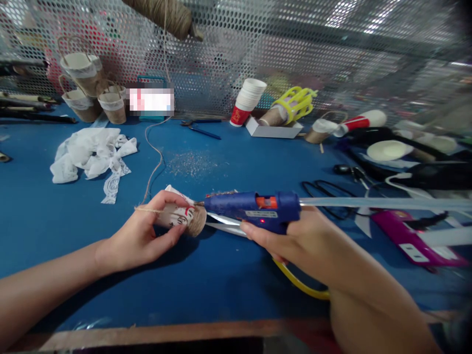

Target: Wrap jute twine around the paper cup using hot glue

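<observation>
A white paper cup (171, 216) with red and black print lies on its side in my left hand (147, 231), its base end wrapped in brown twine (197, 221). My left thumb and fingers close round it. A strand of twine (153, 169) runs from the cup up toward the back. My right hand (295, 236) grips a blue glue gun (239, 204) with a red light lit and a long clear glue stick in its rear. The gun's nozzle is at the cup's twine-wrapped end. Scissors (228, 226) with a yellow handle lie partly under my right hand.
White lace (90, 152) lies left; twine-covered cups (83, 73) stand behind it. Blue pliers (202, 129), stacked paper cups (247, 101) and a white box (273, 129) are at the back. A purple power strip (405, 236) and black cables lie right. A twine spool (162, 17) hangs above.
</observation>
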A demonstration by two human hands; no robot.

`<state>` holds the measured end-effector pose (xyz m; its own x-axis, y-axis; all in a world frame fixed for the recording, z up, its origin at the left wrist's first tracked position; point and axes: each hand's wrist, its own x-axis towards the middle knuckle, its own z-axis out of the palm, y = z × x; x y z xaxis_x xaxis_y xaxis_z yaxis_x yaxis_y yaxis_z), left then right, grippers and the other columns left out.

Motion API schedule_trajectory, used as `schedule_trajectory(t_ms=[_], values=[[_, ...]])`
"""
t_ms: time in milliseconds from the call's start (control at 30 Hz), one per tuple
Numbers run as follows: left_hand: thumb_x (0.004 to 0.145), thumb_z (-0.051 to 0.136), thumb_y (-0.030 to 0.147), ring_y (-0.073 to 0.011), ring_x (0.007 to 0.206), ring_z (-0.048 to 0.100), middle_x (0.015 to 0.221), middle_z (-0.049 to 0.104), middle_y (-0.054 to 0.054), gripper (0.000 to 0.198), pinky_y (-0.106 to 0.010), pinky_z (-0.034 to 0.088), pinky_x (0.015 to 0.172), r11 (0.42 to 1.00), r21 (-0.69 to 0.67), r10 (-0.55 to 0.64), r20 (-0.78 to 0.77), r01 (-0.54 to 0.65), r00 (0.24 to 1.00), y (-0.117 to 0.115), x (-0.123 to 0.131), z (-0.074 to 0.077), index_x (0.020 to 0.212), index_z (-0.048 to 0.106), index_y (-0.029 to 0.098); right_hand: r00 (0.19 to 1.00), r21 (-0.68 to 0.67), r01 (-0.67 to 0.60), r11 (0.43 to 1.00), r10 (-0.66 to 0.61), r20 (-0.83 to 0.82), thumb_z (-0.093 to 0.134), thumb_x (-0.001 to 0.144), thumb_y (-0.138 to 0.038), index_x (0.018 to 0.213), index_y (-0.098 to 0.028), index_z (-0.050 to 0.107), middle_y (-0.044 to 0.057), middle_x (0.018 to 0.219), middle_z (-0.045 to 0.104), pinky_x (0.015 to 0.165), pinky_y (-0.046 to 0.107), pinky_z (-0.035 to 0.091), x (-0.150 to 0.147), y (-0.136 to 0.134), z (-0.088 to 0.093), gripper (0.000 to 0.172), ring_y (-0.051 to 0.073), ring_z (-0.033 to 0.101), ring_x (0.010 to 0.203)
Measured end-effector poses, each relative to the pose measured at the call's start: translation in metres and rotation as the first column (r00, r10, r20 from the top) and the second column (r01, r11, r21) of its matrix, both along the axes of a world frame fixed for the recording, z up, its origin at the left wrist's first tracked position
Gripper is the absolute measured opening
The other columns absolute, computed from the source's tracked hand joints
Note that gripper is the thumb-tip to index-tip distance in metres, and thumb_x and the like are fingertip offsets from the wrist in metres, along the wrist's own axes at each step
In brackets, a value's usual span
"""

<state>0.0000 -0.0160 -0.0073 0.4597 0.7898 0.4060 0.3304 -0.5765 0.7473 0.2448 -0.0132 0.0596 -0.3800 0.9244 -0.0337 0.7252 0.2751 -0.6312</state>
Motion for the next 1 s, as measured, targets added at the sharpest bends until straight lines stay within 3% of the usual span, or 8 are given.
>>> schedule_trajectory(t_ms=[400, 767, 1000], values=[[0.08, 0.051, 0.009, -0.0154, 0.096, 0.055, 0.106, 0.053, -0.006, 0.03, -0.025, 0.046, 0.084, 0.999, -0.047, 0.01, 0.028, -0.009, 1.0, 0.0004, 0.0005, 0.0006, 0.108, 0.045, 0.019, 0.992, 0.207, -0.128, 0.97, 0.123, 0.037, 0.053, 0.077, -0.028, 0.045, -0.021, 0.046, -0.006, 0.036, 0.048, 0.033, 0.018, 0.037, 0.0026, -0.0042, 0.0008, 0.033, 0.007, 0.044, 0.032], [0.082, 0.052, 0.011, -0.0136, 0.095, 0.058, 0.106, 0.057, -0.005, 0.028, -0.022, 0.047, 0.082, 0.993, -0.122, 0.009, 0.059, -0.002, 0.998, 0.0, 0.0017, 0.0018, 0.107, 0.044, 0.02, 0.992, 0.191, -0.124, 0.974, 0.124, 0.014, 0.056, 0.075, -0.027, 0.044, -0.02, 0.041, -0.008, 0.036, 0.042, 0.034, 0.017, 0.036, 0.0038, -0.0082, -0.0045, 0.035, 0.006, 0.038, 0.033], [0.082, 0.052, 0.011, -0.0119, 0.095, 0.055, 0.106, 0.052, -0.003, 0.029, -0.021, 0.044, 0.085, 0.996, -0.088, 0.037, 0.042, -0.033, 0.998, 0.0003, 0.0012, 0.0009, 0.108, 0.044, 0.022, 0.991, 0.253, -0.132, 0.958, 0.12, 0.061, 0.052, 0.077, -0.028, 0.05, -0.02, 0.05, -0.005, 0.044, 0.05, 0.037, 0.018, 0.038, 0.0039, -0.0049, -0.0015, 0.029, 0.008, 0.045, 0.038]])
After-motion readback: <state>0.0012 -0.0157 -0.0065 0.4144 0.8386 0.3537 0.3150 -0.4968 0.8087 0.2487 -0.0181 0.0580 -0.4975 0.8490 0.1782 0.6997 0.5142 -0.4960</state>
